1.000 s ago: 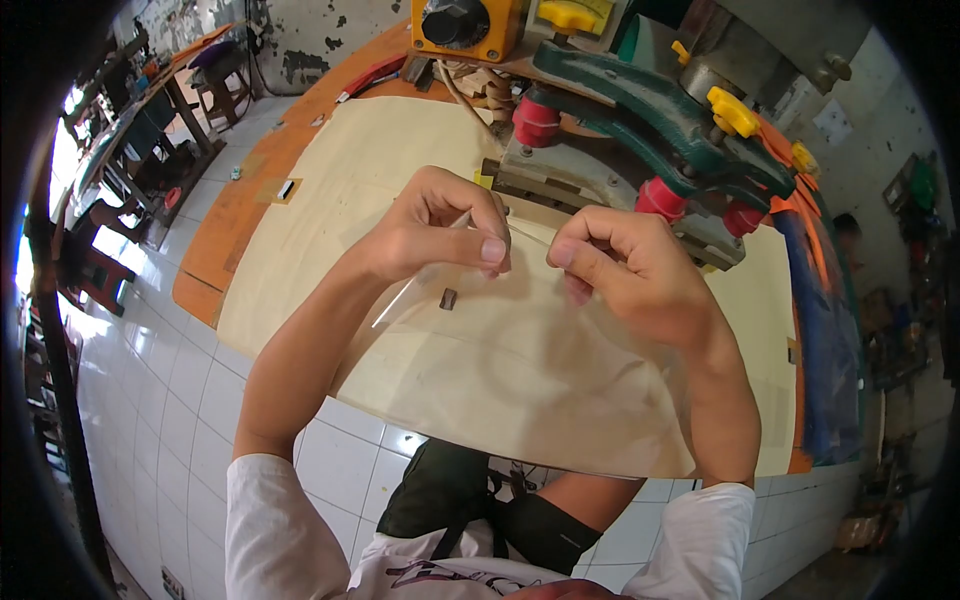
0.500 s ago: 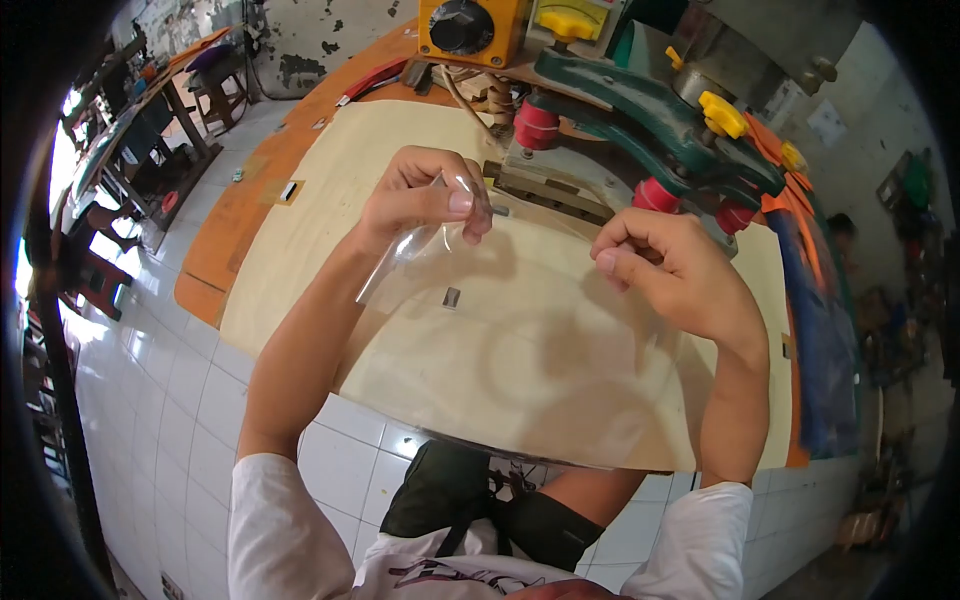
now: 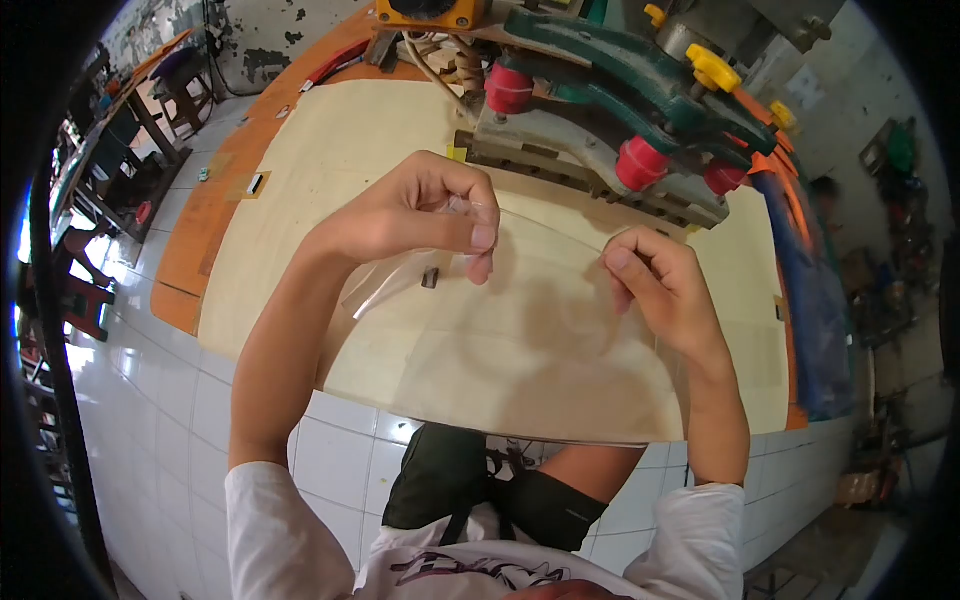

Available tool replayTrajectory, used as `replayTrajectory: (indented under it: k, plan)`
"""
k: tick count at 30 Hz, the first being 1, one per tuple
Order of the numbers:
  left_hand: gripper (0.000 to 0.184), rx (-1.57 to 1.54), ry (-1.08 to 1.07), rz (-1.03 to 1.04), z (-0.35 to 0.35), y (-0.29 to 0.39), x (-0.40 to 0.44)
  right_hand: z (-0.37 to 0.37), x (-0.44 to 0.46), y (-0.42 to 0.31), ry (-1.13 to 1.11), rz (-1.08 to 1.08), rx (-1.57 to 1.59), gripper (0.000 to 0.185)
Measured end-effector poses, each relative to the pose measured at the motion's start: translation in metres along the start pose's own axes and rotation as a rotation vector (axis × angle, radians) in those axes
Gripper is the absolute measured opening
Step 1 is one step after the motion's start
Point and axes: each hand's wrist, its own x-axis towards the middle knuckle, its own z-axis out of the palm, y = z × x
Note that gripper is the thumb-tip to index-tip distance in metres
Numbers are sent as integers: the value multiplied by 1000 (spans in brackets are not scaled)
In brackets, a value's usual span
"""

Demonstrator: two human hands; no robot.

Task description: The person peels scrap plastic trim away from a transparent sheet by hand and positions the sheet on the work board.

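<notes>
A thin, clear plastic sheet (image 3: pixel 545 275) spans the space between my two hands, its upper edge running from one to the other. My left hand (image 3: pixel 425 215) is closed on the sheet's upper left part, thumb against the fingers. Beyond that grip, a curled, shiny flap of the same plastic bends down to the left. At the upper right corner, my right hand (image 3: pixel 660 285) pinches the sheet between thumb and fingers. Below the sheet lies the pale, cream-coloured work surface (image 3: pixel 310 150), with a small dark patch (image 3: pixel 430 277) near my left hand.
Just beyond my hands stands a green machine frame (image 3: pixel 600 100) with red cylinders (image 3: pixel 642 163), yellow knobs (image 3: pixel 713 68) and a metal bar (image 3: pixel 590 180). Orange board (image 3: pixel 190 265) borders the left side. Blue sheeting (image 3: pixel 805 300) hangs at the right.
My left hand has come down and slightly right, and its curled plastic flap has lowered. My right hand has turned a little, still pinching. The view has shifted slightly, moving the machine up and left.
</notes>
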Motion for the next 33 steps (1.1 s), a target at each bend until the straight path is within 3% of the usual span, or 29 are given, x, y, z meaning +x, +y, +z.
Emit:
replayTrajectory:
  k: [5, 11, 17, 23, 33]
  plan:
    - [11, 7, 31, -84, -1, -5, 4, 2, -8, 7, 17, 0, -110, 19]
    - [10, 375, 53, -19, -3, -17, 10, 12, -9, 9, 105, -159, -294, 13]
    - [6, 449, 96, -161, -2, -21, 15, 12, -7, 12, 108, -193, -320, 11]
    - [11, 342, 92, -153, 0, -26, 14, 12, -7, 13, 84, -182, -284, 11]
    - [4, 793, 133, -26, 14, -26, 14, 19, -6, 18, 59, -151, -332, 11]
